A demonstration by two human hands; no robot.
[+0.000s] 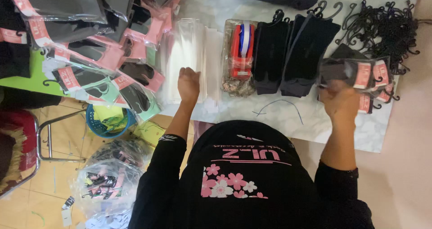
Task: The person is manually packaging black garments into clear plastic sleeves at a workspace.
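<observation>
My left hand (188,83) rests with curled fingers on a stack of clear plastic sleeves (191,53) at the table's near edge. My right hand (340,101) grips a packed pair of dark socks in a clear bag with a pink card (355,72), held just above a small pile of similar packs (375,92). Between my hands lie two stacks of black socks with hooks (294,53) and a red tape dispenser (241,49) on a patterned block.
A large heap of packed socks with pink cards (90,53) covers the left side. Black plastic hangers (387,29) pile at the far right of the white table (333,125). A blue basket (108,121), a metal chair (27,148) and a bag of packs (108,179) stand on the floor.
</observation>
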